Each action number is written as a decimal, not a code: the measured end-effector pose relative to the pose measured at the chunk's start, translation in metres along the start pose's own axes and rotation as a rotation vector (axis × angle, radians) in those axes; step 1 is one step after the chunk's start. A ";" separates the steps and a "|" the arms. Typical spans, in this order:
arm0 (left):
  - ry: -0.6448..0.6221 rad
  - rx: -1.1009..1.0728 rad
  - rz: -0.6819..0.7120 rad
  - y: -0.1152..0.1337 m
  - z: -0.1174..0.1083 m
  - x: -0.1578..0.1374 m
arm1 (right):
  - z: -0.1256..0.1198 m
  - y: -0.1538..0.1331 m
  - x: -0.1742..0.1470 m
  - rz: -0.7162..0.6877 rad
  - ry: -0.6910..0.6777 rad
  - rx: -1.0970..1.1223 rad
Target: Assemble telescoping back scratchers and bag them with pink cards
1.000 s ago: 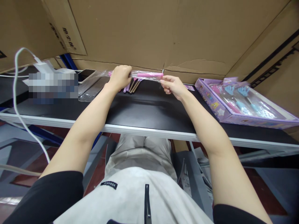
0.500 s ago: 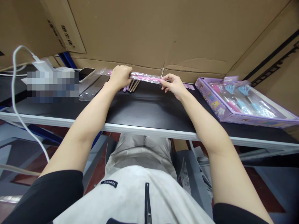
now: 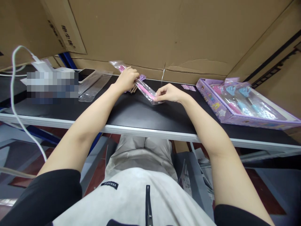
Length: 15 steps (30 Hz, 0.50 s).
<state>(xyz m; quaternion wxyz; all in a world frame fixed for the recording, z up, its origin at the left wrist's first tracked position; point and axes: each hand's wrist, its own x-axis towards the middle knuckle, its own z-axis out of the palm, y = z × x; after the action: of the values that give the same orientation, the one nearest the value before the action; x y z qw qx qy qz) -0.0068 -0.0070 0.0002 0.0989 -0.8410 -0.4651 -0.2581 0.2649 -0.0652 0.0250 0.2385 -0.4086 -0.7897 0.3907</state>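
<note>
A pink back scratcher (image 3: 146,91) in a clear plastic sleeve slants across the space between my hands, its right end nearer me. My left hand (image 3: 129,79) is closed round the upper left part, hiding it. At the lower right end, my right hand (image 3: 169,93) pinches the sleeve with thumb and fingertips. Behind the sleeve lies a purple claw-shaped scratcher head (image 3: 142,77). Several thin brown handles (image 3: 134,89) show partly beneath my left hand.
A purple display box (image 3: 225,117) with bagged scratchers stands at the right. Small pink cards (image 3: 188,87) lie beside it. Flat clear sleeves (image 3: 92,86) and a phone-like device (image 3: 86,74) are at the left, near a white cable (image 3: 14,91). Cardboard (image 3: 150,34) walls the back.
The sleeved scratcher has turned from nearly level to a slant, its right end coming down and toward me. My left hand has shifted slightly right; my right hand has moved lower.
</note>
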 end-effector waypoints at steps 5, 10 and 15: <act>-0.085 0.014 0.090 0.014 0.015 0.023 | 0.010 -0.013 -0.006 -0.052 0.037 -0.061; -0.251 0.041 0.130 0.035 0.037 0.042 | 0.010 -0.019 -0.010 0.013 -0.022 -0.113; -0.316 0.070 0.075 0.050 0.060 0.053 | 0.006 -0.016 -0.009 0.081 -0.016 -0.104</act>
<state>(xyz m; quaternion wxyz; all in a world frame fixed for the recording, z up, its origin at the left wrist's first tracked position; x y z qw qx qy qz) 0.0782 0.0284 -0.0188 0.0635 -0.8839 -0.4519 -0.1023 0.2583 -0.0808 0.0337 0.1945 -0.4490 -0.7936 0.3617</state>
